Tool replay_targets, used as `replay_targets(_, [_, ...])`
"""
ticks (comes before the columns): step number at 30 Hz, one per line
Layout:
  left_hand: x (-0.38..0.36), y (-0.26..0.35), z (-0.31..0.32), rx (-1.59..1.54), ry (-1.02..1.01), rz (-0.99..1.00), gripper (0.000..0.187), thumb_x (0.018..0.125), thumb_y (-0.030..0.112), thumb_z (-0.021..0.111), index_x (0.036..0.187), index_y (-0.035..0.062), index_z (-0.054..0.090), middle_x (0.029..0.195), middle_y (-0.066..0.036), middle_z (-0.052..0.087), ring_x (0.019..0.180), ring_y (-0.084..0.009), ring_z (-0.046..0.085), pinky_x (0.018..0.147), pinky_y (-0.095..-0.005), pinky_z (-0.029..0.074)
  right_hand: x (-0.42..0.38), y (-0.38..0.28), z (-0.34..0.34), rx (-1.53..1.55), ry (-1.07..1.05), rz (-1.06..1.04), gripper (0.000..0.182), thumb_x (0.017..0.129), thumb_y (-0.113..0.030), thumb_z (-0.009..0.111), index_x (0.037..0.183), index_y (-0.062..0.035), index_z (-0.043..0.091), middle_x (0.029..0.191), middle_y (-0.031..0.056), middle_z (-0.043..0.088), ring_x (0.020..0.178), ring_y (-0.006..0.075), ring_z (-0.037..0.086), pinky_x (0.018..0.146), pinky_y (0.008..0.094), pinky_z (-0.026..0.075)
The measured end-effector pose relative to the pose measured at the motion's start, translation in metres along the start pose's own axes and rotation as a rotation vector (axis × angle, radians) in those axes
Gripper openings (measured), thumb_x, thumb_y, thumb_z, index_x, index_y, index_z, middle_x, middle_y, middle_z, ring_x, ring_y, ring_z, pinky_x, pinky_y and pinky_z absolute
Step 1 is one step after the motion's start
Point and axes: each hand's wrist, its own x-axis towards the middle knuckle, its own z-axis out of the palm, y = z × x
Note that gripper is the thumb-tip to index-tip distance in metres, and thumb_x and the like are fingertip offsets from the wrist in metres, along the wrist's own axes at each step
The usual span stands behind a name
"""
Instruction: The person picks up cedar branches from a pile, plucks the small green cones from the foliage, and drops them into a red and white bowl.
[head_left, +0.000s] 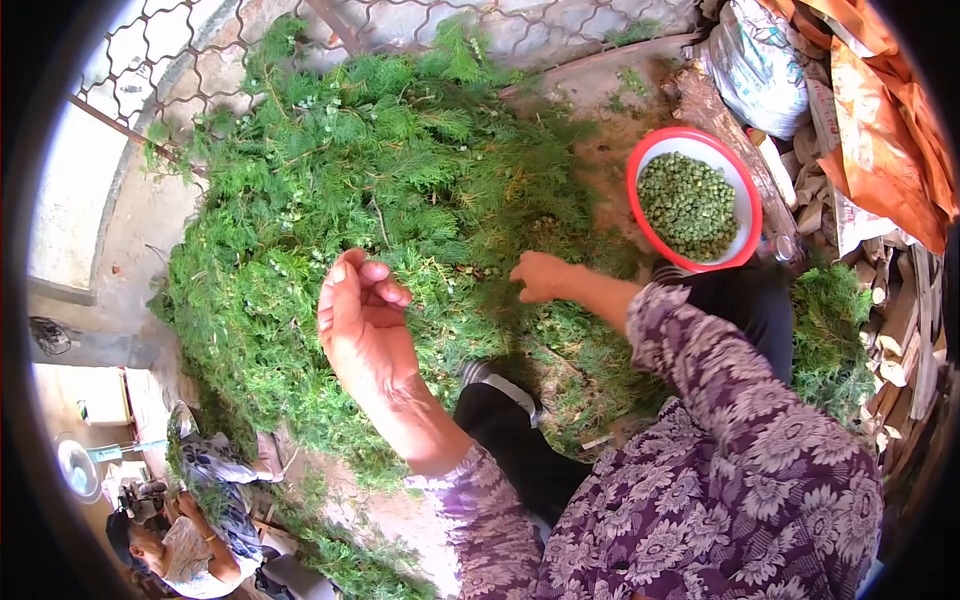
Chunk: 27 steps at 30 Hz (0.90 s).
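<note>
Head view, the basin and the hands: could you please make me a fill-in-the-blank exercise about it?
The basin has a ____ rim. The small pieces inside it are coloured ____. The left hand is farther from the basin than the ____ hand. The sleeves are patterned with pale ____.

Missing words: red; green; right; flowers.

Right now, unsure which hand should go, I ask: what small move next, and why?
Probably lower the left hand to the branches to pick: it is raised, palm showing, while the right hand is low over them, and the bowl has room below its rim.
</note>
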Motion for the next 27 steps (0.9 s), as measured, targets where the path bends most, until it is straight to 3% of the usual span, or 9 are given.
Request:
replay_targets(4, [-0.003, 0.004, -0.003, -0.043, 0.025, 0.006, 0.021, 0.084, 0.019, 0.058, 0.093, 0.0, 0.058, 0.072, -0.008, 0.06, 0.054, -0.0132, 0.05, 0.052, -0.0263, 0.04, 0.017, -0.017, 0.031, 0.121, -0.102, 0.269, 0.053, 0.08, -0.021, 0.057, 0.128, -0.0096, 0.041, 0.138, 0.0219, 0.024, 0.121, 0.0337, 0.036, 0.093, 0.0414, 0.039])
replay_targets(8, [-0.003, 0.008, -0.011, -0.009, 0.026, -0.008, 0.022, 0.087, 0.021, 0.053, 0.096, 0.0012, 0.053, 0.074, -0.007, 0.058, 0.059, -0.0148, 0.046, 0.055, -0.027, 0.037, 0.04, -0.005, 0.064, 0.097, -0.042, 0.31, 0.044, 0.078, -0.012, 0.058, 0.119, -0.0026, 0.048, 0.129, 0.0222, 0.036, 0.113, 0.0345, 0.043, 0.09, 0.0414, 0.041])
replay_targets(10, [-0.003, 0.009, -0.012, -0.013, 0.004, -0.006, 0.022, 0.087, 0.021, 0.053, 0.096, 0.0012, 0.053, 0.074, -0.007, 0.058, 0.059, -0.0149, 0.047, 0.055, -0.0269, 0.038, 0.036, 0.0, 0.063, 0.038, -0.105, 0.294, 0.029, 0.078, -0.008, 0.056, 0.106, 0.0018, 0.055, 0.114, 0.0212, 0.047, 0.102, 0.0342, 0.049, 0.085, 0.0429, 0.044])
replay_targets(14, [-0.006, 0.007, -0.01, -0.012, 0.013, 0.0, 0.022, 0.087, 0.021, 0.053, 0.097, 0.0008, 0.053, 0.075, -0.008, 0.058, 0.06, -0.015, 0.047, 0.055, -0.027, 0.038, 0.017, 0.017, 0.075, 0.017, -0.231, 0.288, 0.021, 0.079, -0.01, 0.055, 0.096, 0.0014, 0.058, 0.102, 0.0184, 0.051, 0.094, 0.0332, 0.051, 0.079, 0.0437, 0.046])
replay_targets(16, [-0.007, 0.007, -0.009, -0.009, 0.02, 0.002, 0.022, 0.087, 0.02, 0.053, 0.097, 0.0003, 0.053, 0.074, -0.008, 0.058, 0.06, -0.0151, 0.047, 0.055, -0.0269, 0.038, 0.005, 0.035, 0.101, -0.027, -0.043, 0.185, 0.012, 0.074, -0.004, 0.056, 0.068, 0.0048, 0.059, 0.072, 0.0209, 0.055, 0.07, 0.0347, 0.056, 0.063, 0.0433, 0.047])
replay_targets(23, [-0.007, 0.004, -0.004, -0.003, 0.021, -0.009, 0.021, 0.087, 0.019, 0.053, 0.096, -0.0002, 0.054, 0.074, -0.007, 0.057, 0.059, -0.0152, 0.047, 0.055, -0.0269, 0.038, -0.057, 0.044, 0.096, 0.209, 0.211, 0.22, 0.02, 0.074, -0.013, 0.055, 0.082, 0.0042, 0.061, 0.091, 0.0213, 0.058, 0.086, 0.0375, 0.054, 0.077, 0.0451, 0.045])
replay_targets(27, [-0.005, -0.001, 0.008, 0.028, 0.012, -0.003, 0.019, 0.086, 0.017, 0.054, 0.094, -0.0002, 0.056, 0.072, -0.008, 0.059, 0.057, -0.0146, 0.049, 0.052, -0.0264, 0.04, -0.068, 0.051, 0.051, 0.141, 0.338, 0.018, 0.027, 0.072, -0.018, 0.056, 0.088, 0.0033, 0.06, 0.094, 0.0206, 0.057, 0.091, 0.0371, 0.053, 0.08, 0.0439, 0.044])
